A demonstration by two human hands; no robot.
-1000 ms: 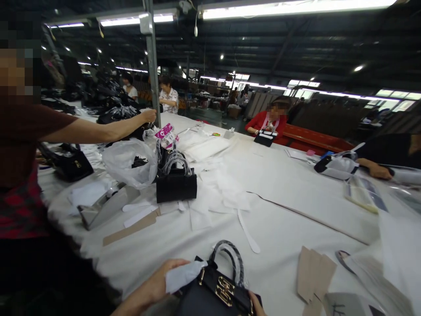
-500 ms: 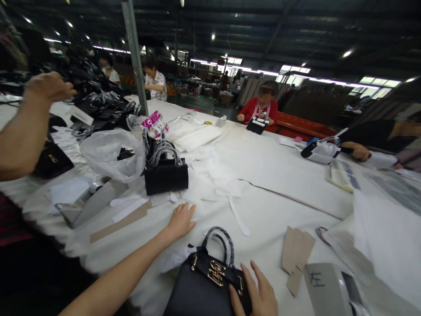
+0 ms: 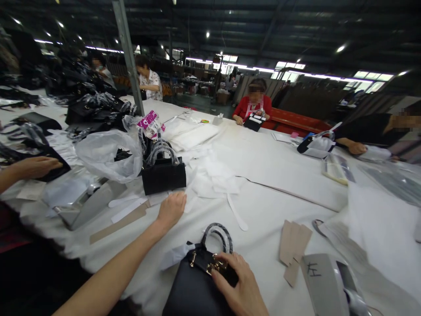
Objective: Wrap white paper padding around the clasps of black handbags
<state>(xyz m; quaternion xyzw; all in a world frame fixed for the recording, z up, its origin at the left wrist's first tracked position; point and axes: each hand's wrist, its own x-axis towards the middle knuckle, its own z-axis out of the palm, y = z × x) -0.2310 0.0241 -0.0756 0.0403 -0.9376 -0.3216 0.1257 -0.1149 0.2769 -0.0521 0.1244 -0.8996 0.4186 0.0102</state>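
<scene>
A black handbag [image 3: 197,281] with a gold buckle [image 3: 215,264] and plastic-wrapped handles [image 3: 219,232] leans at the front edge of the view. My right hand [image 3: 241,281] has its thumb and fingers closed at the buckle, covering part of it. My left hand [image 3: 173,208] lies further off on the white-covered table, fingers bent and together beside loose white tissue paper [image 3: 210,175]. What the left fingertips hold, if anything, is hidden. Just behind that hand stands a smaller black handbag [image 3: 164,175] with wrapped handles. White wrapping [image 3: 177,255] sticks out from the near bag's left side.
A co-worker's hand [image 3: 36,167] is at a black bag on the left. A clear plastic bag [image 3: 108,156], brown card strips [image 3: 294,245], a grey piece marked in black [image 3: 324,281] and a long thin strip [image 3: 289,193] lie about. People work across the table.
My right hand has moved left onto the buckle and closed there. My left hand has shifted slightly up and left, its fingers drawn together. The co-worker's hand has come down to the table.
</scene>
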